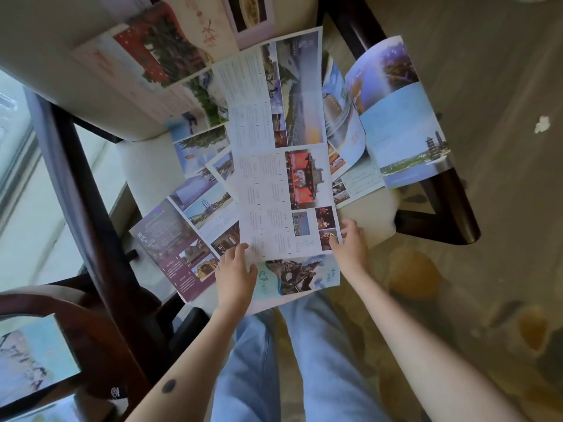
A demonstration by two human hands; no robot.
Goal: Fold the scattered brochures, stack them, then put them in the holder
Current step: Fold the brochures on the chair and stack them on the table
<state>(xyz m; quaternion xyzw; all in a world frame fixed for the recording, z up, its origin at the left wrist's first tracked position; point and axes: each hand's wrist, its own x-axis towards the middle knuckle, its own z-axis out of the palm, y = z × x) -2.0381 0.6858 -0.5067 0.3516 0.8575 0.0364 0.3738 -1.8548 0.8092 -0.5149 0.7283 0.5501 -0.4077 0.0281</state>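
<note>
A long unfolded white brochure (274,147) with text columns and photos lies lengthwise over several other opened brochures on a cream chair seat (149,175). My left hand (234,275) pinches its near left corner. My right hand (350,242) pinches its near right corner, thumb on a small photo. Under its near end lies a pale green brochure (298,277) with a statue picture. A purple brochure (173,248) sits to the left. A blue sky brochure (399,117) with a pagoda rests open at the right. A red-and-cream brochure (164,47) leans on the chair back.
The chair has dark wooden arms (82,184) on both sides. Another dark wooden chair (45,303) at lower left holds a blue printed sheet (33,357). My legs in light blue jeans (304,360) stand in front of the seat. Patterned carpet (487,147) spreads to the right.
</note>
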